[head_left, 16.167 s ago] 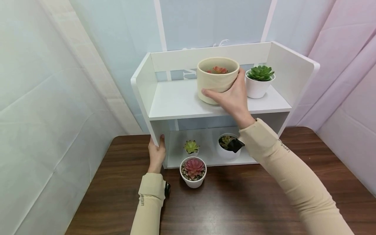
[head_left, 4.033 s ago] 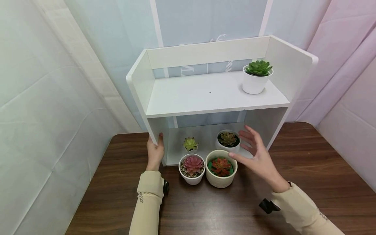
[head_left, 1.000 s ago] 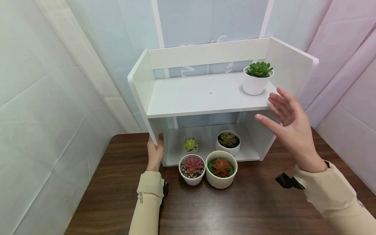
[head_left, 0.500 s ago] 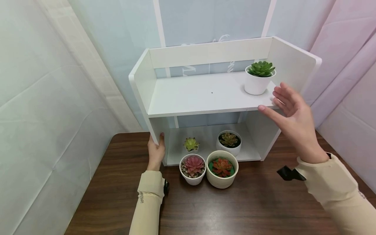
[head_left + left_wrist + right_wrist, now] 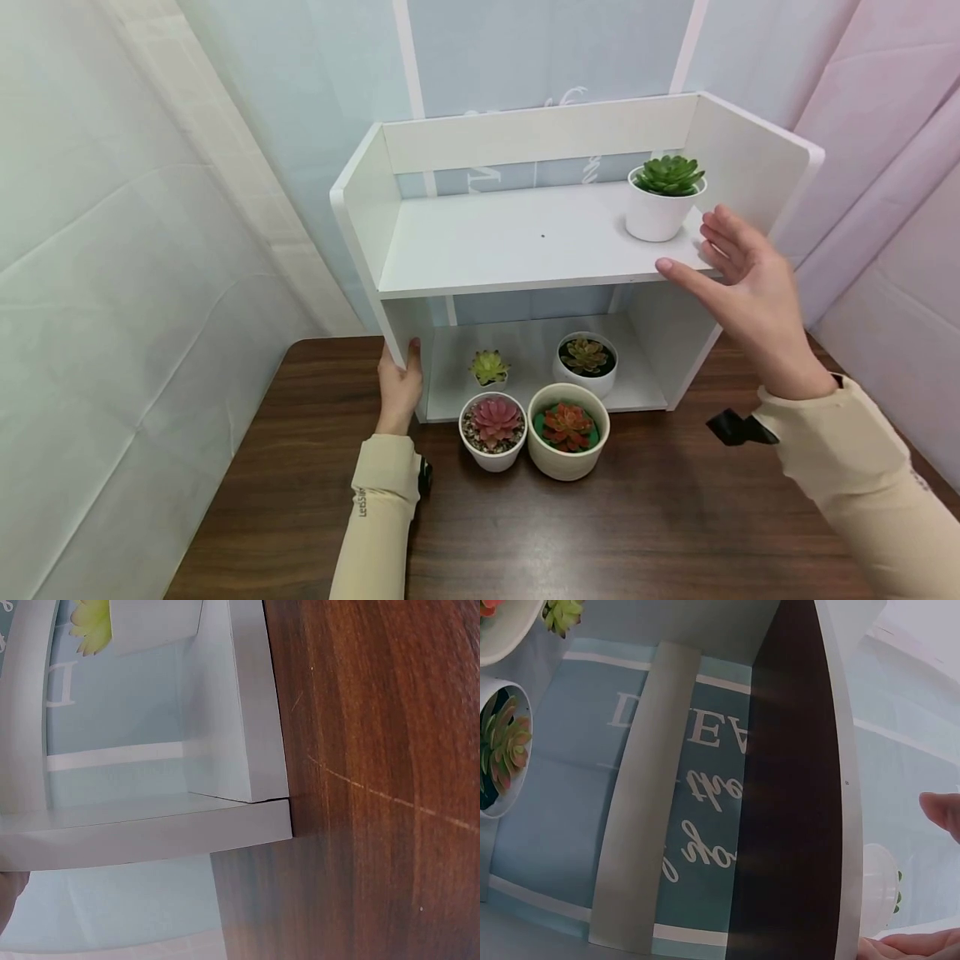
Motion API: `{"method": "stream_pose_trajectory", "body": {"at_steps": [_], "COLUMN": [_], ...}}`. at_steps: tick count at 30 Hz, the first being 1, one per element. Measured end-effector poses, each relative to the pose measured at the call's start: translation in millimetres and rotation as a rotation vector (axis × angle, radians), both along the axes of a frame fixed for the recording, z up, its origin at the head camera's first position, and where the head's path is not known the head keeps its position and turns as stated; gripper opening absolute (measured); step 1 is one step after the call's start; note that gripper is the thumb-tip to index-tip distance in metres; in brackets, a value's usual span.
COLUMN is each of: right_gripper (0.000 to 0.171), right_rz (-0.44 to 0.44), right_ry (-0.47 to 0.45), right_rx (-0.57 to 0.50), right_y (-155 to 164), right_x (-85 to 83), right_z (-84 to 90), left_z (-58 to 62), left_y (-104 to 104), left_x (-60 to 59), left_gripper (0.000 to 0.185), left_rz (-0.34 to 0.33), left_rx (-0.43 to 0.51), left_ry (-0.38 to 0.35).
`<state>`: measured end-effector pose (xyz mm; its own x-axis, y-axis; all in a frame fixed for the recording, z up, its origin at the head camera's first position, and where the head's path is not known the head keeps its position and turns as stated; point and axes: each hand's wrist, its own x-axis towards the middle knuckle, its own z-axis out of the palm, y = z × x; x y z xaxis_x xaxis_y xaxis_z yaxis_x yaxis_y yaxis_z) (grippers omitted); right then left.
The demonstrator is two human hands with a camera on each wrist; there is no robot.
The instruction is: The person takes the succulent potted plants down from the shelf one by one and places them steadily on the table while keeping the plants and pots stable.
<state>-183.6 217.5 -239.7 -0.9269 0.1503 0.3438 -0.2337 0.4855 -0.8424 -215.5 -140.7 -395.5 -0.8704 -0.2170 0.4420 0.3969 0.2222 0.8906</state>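
Standing at the right end of the shelf's (image 5: 525, 242) upper board is a white pot (image 5: 658, 215) with a green succulent; the right hand (image 5: 746, 292) hovers just beside it, fingers spread and holding nothing. The left hand (image 5: 399, 390) grips the shelf's left side panel. Two more pots (image 5: 567, 433) sit on the table (image 5: 600, 517).

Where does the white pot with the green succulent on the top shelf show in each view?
Head: white pot, upper right, on the top shelf, by the right hand.
Left wrist: not in view.
Right wrist: bottom right, partly visible beyond the shelf edge.
Shared landmark: white shelf unit.
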Motion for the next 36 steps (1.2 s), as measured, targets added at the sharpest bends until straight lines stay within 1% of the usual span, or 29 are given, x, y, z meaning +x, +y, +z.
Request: {"method": "stream_pose_trajectory", "body": {"at_steps": [9, 15, 22, 26, 30, 36], "right_gripper": [0.089, 0.092, 0.096, 0.099, 0.102, 0.101], "right_rz": [0.013, 0.017, 0.015, 0.011, 0.003, -0.009], "right_ry": [-0.032, -0.062, -0.098, -0.128, -0.148, -0.15], "right_rx": [0.018, 0.044, 0.088, 0.113, 0.129, 0.154], "right_y": [3, 4, 5, 5, 3, 0], "right_x": [-9.5, -12.5, -17.6, -21.4, -25.5, -32.9], "right_z": [7.0, 10.6, 12.6, 15.8, 19.7, 24.3], "left_z": [-1.1, -1.5, -1.3, -1.4, -1.3, -0.5], "left_y": [0, 0, 1, 0, 0, 0], "left_x": [-1.6, -1.4, 0.7, 0.9, 0.7, 0.8], "left_gripper": [0.04, 0.04, 0.041, 0.041, 0.041, 0.04], "left_rz": [0.002, 0.009, 0.024, 0.021, 0.017, 0.019], "left_rx": [-0.003, -0.008, -0.013, -0.01, -0.008, -0.012], "left_ry": [-0.006, -0.006, -0.032, -0.04, -0.039, -0.023]}}
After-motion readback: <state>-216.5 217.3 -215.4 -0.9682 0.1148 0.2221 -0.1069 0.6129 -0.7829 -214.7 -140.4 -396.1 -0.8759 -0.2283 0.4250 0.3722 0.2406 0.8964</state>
